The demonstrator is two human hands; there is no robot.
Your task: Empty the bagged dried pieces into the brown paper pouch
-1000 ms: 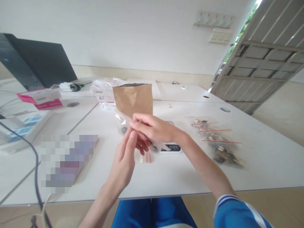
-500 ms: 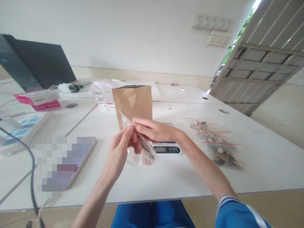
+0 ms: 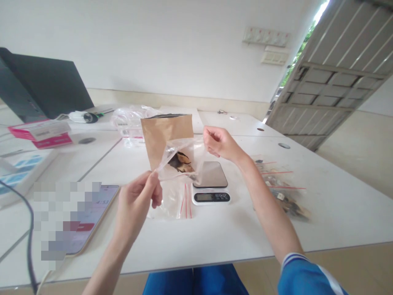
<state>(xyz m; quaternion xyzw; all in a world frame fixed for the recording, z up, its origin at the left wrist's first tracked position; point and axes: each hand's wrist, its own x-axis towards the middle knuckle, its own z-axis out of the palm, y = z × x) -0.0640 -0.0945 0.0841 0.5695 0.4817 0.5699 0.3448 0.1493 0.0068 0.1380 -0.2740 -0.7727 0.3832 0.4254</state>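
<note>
White table (image 3: pixel 245 246), digital scale (image 3: pixel 211 180), brown pouch (image 3: pixel 153 137), phone (image 3: pixel 92 229), filled bags (image 3: pixel 291 205)

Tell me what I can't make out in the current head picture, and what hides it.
- Head view: any reading on the scale display, too small to make out.
- Head view: the lower front of the brown pouch, partly behind the held clear bag.
- Head view: the left ends of the small bags, behind the right forearm.
- Head view: part of the phone, masked by pixel blocks.
- Head view: the black case, cut off by the left edge.

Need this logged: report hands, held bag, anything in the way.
Left hand, right hand pinching opposite sides of clear bag. Bag raised, dark-and-tan pieces inside. Brown pouch behind; nothing visibly blocking.
</note>
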